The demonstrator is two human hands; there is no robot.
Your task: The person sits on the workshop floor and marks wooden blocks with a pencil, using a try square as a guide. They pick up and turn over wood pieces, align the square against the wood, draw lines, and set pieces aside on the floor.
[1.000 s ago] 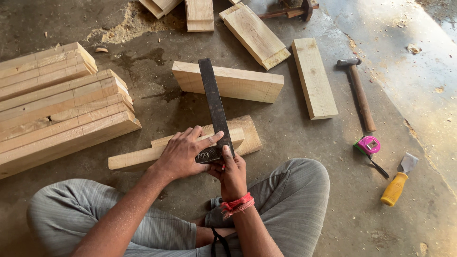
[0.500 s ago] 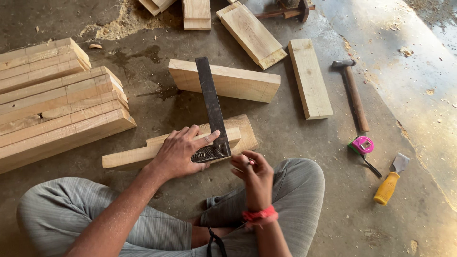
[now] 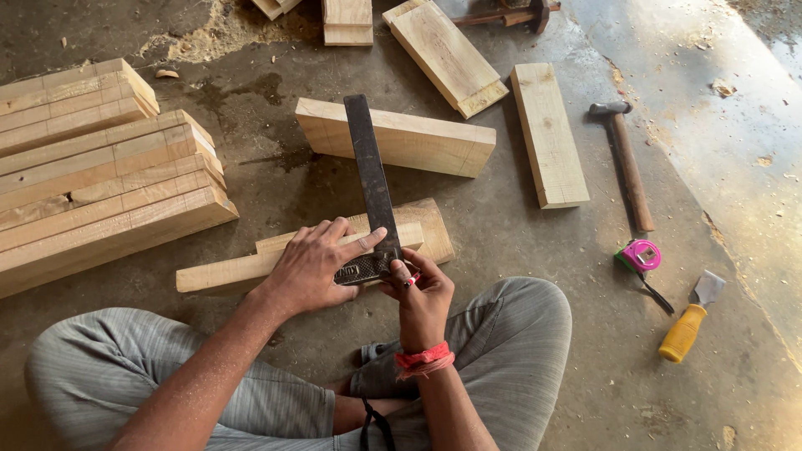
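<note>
Try square (image 3: 372, 192): dark metal blade with a dark stock, lying across a narrow wooden strip (image 3: 276, 260) on the concrete floor (image 3: 518, 250), blade pointing away from the seated person. Left hand (image 3: 313, 266): spread flat over the strip and the square's stock, pressing both down, index finger stretched along the stock. Right hand (image 3: 422, 296): just beside the stock, fingers pinched around a small red marker (image 3: 411, 281), tip at the strip's edge against the square; red band at the wrist. Short wooden block (image 3: 426, 225): touching the strip, behind the square's stock. Long wooden block (image 3: 397, 138): beyond the square, under the far end of the blade. Stack of timber lengths (image 3: 100, 179): well to the left of the square. Flat board (image 3: 547, 134): right of the square. Hammer (image 3: 626, 163): further right. Pink tape measure (image 3: 641, 255): near the hammer's handle end. Yellow-handled scraper (image 3: 689, 321): farthest right of the square.
</note>
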